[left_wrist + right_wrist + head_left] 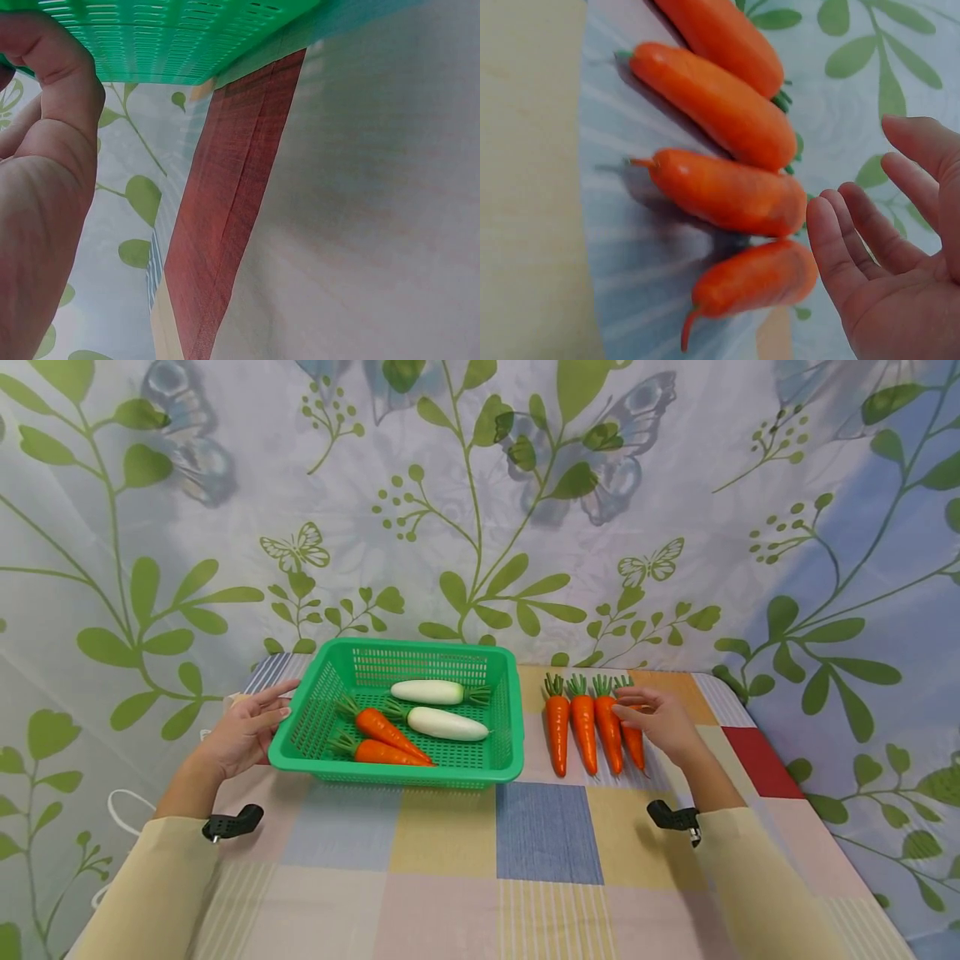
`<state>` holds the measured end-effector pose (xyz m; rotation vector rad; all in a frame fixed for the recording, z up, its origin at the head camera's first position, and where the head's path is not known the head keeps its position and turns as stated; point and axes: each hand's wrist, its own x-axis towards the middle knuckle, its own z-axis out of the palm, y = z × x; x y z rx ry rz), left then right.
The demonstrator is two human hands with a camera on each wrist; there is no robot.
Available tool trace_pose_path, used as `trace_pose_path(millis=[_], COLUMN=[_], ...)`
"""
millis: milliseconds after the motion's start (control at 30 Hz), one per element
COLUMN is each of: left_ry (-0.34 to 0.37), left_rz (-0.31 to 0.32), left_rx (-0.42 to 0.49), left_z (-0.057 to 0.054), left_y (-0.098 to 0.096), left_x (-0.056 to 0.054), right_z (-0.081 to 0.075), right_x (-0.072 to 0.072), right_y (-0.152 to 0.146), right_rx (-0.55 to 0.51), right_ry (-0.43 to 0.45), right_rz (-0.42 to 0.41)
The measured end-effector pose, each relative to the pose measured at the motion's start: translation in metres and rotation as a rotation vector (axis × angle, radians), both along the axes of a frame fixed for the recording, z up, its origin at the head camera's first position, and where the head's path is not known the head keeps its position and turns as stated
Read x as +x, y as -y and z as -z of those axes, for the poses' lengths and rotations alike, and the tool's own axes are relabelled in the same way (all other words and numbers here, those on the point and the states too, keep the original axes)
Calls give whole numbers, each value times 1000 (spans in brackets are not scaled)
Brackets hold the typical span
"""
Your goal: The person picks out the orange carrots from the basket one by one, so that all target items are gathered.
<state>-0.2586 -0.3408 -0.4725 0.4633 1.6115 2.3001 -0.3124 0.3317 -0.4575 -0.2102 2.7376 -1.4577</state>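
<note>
A green plastic basket (396,775) with slotted walls holds a white radish (427,692), a second white radish (448,724), a carrot (384,727) and another carrot (382,752). At its left side is my left hand (243,732), fingertips right at the rim and fingers relaxed. To the right of the basket, several orange carrots (583,722) lie side by side, green tops away from me. My right hand (660,722) is over the rightmost carrot (757,279), with fingers apart and only slightly bent. Part of that carrot is hidden by the hand in the head view.
A patchwork cloth (442,831) in pale squares covers the table. Behind it hangs a curtain (450,527) printed with leaves and butterflies. A white cable (123,814) loops at the left of the table.
</note>
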Motion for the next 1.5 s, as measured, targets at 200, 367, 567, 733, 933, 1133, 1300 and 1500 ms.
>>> trace_pose_path(millis=[200, 367, 567, 733, 933, 1133, 1300, 1500], left_ry=[-9, -10, -23, -23, -19, -22, -23, -22], left_rz=[9, 6, 12, 2, -5, -9, -8, -10], left_rx=[-8, -20, -12, -23, -23, -30, -38, -31], left_z=[0, 0, 0, 0, 2, 4, 4, 5], left_y=[-1, -2, -2, -2, -2, 0, 0, 1], left_x=[-1, -2, -1, -1, -2, -2, -2, -2], right_z=[-2, -5, -14, -21, -24, -28, -31, -36], right_x=[13, 25, 41, 50, 57, 64, 69, 72], right_y=[17, 35, 56, 72, 91, 113, 130, 148], right_rx=[-8, -12, -3, -34, -111, -195, -205, -244], right_ry=[-38, -91, -164, -186, -200, -217, -282, -307], right_rz=[-31, -74, -121, -154, -220, -298, -321, -340])
